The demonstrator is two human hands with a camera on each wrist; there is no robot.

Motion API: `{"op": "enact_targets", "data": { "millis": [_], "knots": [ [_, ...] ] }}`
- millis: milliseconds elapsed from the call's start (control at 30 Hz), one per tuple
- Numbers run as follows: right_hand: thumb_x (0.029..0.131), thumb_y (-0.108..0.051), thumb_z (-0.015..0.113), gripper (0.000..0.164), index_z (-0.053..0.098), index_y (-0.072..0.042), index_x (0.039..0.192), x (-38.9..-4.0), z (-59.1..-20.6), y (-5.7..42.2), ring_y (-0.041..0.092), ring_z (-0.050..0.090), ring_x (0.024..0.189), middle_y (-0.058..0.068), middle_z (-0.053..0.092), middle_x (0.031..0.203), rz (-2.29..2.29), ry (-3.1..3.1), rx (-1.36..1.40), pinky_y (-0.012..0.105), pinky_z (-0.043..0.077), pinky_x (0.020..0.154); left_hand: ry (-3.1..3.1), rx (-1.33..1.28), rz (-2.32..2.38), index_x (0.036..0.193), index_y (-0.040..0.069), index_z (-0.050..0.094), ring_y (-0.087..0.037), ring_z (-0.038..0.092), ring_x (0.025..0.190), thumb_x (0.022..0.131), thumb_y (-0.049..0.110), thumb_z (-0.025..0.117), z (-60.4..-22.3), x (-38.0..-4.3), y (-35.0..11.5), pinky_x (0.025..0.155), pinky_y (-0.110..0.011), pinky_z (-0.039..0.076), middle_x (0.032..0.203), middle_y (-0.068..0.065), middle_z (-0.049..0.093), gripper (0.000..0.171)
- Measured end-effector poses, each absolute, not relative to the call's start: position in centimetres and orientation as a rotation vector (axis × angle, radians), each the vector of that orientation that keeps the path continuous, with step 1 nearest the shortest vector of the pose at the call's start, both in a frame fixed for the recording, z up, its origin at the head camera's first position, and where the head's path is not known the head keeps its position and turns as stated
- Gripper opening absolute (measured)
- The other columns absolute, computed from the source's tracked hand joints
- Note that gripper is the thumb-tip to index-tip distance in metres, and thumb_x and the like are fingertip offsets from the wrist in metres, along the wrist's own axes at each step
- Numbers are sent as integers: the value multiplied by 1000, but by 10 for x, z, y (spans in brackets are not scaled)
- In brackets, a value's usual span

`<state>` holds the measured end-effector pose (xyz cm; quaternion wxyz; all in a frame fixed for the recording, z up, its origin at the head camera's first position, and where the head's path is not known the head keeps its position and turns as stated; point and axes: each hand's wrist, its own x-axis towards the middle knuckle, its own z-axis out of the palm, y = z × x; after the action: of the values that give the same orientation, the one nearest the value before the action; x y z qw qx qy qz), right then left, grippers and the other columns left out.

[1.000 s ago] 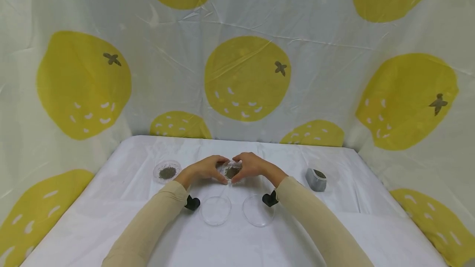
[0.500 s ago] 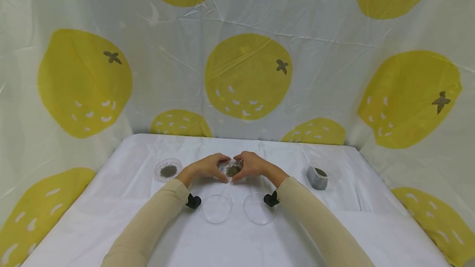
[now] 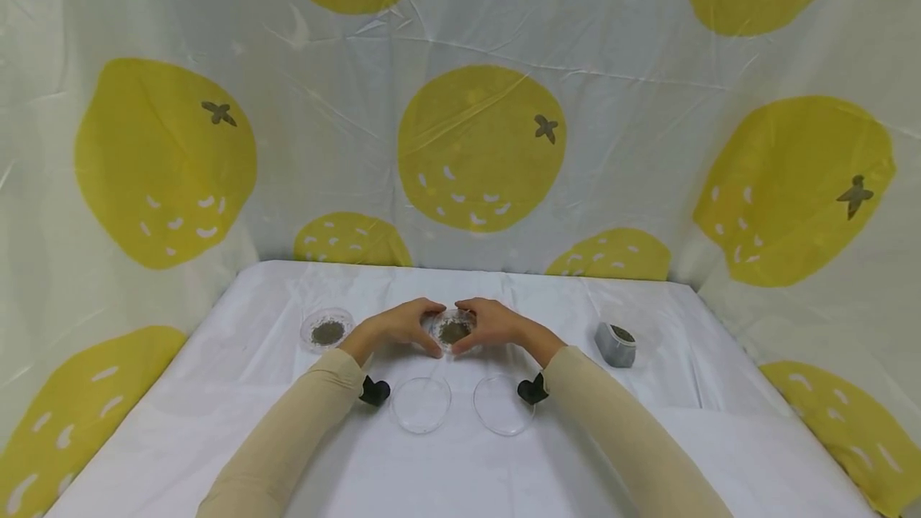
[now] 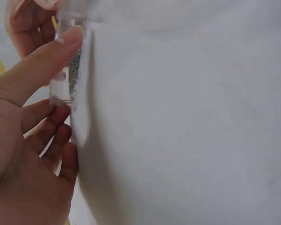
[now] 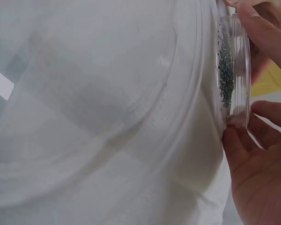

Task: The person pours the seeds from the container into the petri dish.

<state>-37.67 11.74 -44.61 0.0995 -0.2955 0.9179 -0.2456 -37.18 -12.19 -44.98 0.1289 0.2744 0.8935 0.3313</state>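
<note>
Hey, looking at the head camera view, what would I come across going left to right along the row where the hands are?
A clear dish → the left hand → the held dish → the right hand → a small gray container.

Curtained booth (image 3: 633, 158), exact type unclear: yellow fruit-print curtain (image 3: 478, 150) w/ white-covered tbl (image 3: 460, 470)

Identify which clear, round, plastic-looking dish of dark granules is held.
The central clear round dish: left hand and right hand grip it; the leftmost granule dish is unheld.
</note>
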Motion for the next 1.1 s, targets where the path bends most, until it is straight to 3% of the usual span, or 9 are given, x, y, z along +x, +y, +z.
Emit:
{"op": "enact_targets", "data": {
  "millis": [233, 500, 833, 1100],
  "knots": [
    [79, -44, 90, 99, 43, -3, 156, -377, -440, 126, 32, 50, 136, 13, 50, 152, -870, 2652, -842, 47, 43, 110, 2550, 721, 1010, 152, 0, 48, -35, 44, 139, 76, 24, 95, -435, -366, -128, 117, -48, 33, 146, -14, 54, 92],
    [84, -37, 88, 97, 37, -3, 159, -369, -424, 146, 34, 40, 145, 16, 40, 160, -1040, 2566, -855, 48, 39, 114, 2528, 674, 1193, 157, 6, 42, -34, 45, 138, 81, 26, 91, -426, -351, -140, 112, -53, 38, 150, -15, 50, 92],
    [86, -32, 87, 93, 37, -1, 158, -350, -402, 182, 36, 39, 145, 18, 41, 159, -1145, 2540, -939, 47, 38, 115, 2648, 743, 1268, 154, 9, 47, -28, 50, 134, 90, 31, 83, -415, -312, -151, 109, -51, 42, 146, -9, 54, 76],
    [87, -29, 86, 91, 37, 3, 157, -334, -389, 221, 40, 41, 144, 23, 42, 157, -1159, 2616, -905, 49, 38, 114, 2752, 682, 1345, 154, 3, 45, -34, 50, 134, 89, 27, 84, -414, -276, -160, 110, -58, 40, 146, -17, 53, 79]
  ]
}}
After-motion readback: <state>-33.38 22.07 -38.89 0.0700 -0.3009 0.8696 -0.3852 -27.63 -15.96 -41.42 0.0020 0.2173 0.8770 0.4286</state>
